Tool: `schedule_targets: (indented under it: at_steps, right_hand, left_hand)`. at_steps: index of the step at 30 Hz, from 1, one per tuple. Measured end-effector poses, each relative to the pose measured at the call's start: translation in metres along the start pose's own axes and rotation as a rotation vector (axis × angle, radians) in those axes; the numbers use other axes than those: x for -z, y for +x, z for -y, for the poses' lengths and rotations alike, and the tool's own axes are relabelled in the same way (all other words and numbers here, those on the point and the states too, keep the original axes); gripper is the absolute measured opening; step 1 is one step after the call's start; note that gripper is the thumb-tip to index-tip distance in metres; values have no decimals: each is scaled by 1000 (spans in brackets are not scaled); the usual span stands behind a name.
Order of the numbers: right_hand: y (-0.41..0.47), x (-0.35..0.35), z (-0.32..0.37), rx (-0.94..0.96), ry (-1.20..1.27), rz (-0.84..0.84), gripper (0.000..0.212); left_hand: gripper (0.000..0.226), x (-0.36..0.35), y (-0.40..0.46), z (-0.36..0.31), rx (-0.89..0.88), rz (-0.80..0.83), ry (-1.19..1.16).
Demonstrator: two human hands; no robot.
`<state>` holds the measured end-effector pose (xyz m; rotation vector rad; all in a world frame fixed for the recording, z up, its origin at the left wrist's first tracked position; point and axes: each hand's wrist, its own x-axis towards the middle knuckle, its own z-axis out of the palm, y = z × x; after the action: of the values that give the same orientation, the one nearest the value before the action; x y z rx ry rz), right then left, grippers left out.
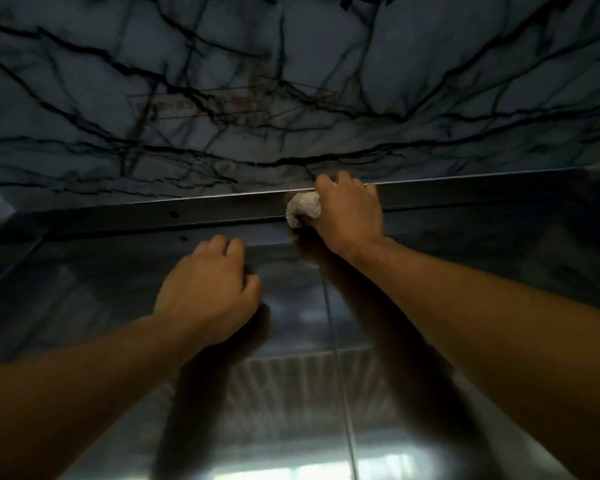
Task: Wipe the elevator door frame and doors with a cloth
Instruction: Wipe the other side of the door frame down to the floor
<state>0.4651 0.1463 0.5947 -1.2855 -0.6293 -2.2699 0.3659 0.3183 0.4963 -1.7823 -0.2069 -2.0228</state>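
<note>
I look up at the top of a steel elevator entrance. My right hand (349,211) is raised to the dark metal top frame bar (153,216) and grips a bunched white cloth (302,208), pressing it against the bar just above the seam between the doors. My left hand (210,289) rests with curled fingers against the upper part of the left door (101,306) and holds nothing. The right door (499,265) lies behind my right forearm. The door seam (340,375) runs down the middle.
Above the frame bar is a grey marble wall panel (291,81) with black veins. The left frame corner (11,237) slants down at the far left. The doors reflect a bright window low in the view.
</note>
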Motion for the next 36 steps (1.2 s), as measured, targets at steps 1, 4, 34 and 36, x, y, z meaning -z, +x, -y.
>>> schedule_targets:
  at_steps: [1,4,34,36]
  right_hand:
    - [0,2,-8,5,-3,7,38]
    - [-1,5,-28,-5,-2,5,40]
    - [-16,33,-144,-148,-138,48,49]
    - [-16,37,-153,-155,-151,65,49]
  left_hand:
    - [34,-5,2,-15,-32,-1,-18]
    - [39,-14,9,-58,-88,-20,-74]
    - [47,-43,20,-126,5,-123,-195]
    - [46,-40,19,-129,14,-96,-192]
